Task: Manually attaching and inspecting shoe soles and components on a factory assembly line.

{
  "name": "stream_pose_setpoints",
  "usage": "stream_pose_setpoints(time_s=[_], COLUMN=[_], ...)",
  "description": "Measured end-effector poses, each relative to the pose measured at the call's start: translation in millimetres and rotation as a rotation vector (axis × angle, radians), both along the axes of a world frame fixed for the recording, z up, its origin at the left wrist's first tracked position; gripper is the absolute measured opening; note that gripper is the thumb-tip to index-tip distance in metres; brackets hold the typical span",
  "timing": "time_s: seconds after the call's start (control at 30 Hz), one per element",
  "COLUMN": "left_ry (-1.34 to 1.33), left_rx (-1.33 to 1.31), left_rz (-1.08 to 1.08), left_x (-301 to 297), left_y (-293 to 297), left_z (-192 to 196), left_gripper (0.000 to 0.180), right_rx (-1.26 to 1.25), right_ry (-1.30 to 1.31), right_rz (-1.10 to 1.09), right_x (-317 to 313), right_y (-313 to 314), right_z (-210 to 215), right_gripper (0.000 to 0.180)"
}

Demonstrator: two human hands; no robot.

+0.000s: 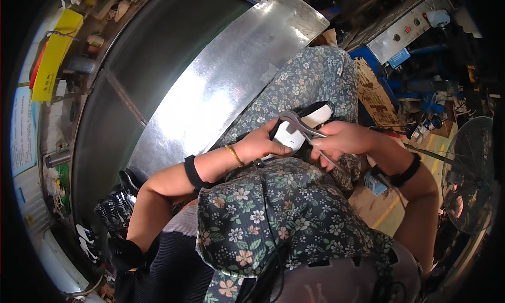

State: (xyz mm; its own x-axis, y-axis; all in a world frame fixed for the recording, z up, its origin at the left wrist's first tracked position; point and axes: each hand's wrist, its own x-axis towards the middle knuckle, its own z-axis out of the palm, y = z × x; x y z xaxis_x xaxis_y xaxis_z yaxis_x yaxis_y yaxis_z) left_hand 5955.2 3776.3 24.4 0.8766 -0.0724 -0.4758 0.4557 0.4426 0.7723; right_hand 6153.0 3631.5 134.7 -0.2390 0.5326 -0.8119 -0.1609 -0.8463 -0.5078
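Here's the left hand (265,141), closed around a white-and-black, shoe-shaped piece (289,139), thumb laid across the near white part, the other fingers mostly lost behind it. The piece is up over the lap, above the dark floral-print cloth apron (252,208), just off the right edge of the shiny silver metal bench (252,45). Its underside can't be seen, and grey metal covers its middle.

That metal is a pincer-like tool (301,125) with a curved head, and the right hand (344,136) has it, fingers wrapped about the handles, one handle poking out below the fist. The head lies over the piece; whether its jaws actually bite, I can't tell. The handles partly vanish into the palm, and the lower fingertips are hard to separate.

Look at the arms: both elbows bent and spread wide, forearms angling inward so the hands almost meet. Left wrist wears a gold-coloured bangle (234,155); a black band (192,171) rings that forearm. Beyond the bench's left edge, glossy black objects (113,203) are half hidden by the left arm, too dark to identify. Far right, a round fan (470,174) fades into the black rim.
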Motion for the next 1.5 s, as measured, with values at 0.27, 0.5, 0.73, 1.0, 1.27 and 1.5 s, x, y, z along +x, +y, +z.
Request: stream_pose_setpoints(time_s=[0.27,0.5,0.73,1.0,1.27,1.5], left_ry=[0.030,0.069,0.028,0.038,0.506,0.256], left_rx=[0.468,0.457,0.360,0.118,-0.371,-0.119], left_rz=[-0.067,-0.093,-0.167,-0.185,-0.177,-0.131], left_x=[1.7,-0.5,0.2,4.5,45.1,33.4], left_y=[-7.7,-0.4,8.4,9.7,10.2,-5.5], left_z=[18.1,12.4,6.9,17.4,50.0,10.3], left_gripper=[0.071,0.068,0.063,0.067,0.087,0.086], right_rx=[-0.103,0.636,0.741,0.814,0.769,0.881], right_ry=[-0.160,-0.674,-0.723,-0.872,-1.172,-1.194], right_rz=[0.457,0.479,0.376,0.357,0.285,0.201], right_x=[24.1,3.9,-0.8,-12.2,-50.9,-58.3], right_y=[17.4,-32.2,-45.4,-62.8,-95.4,-115.8], right_z=[15.8,-43.9,-67.8,-79.5,-89.2,-50.4], right_gripper=[0.036,0.026,0.024,0.027,0.020,0.021])
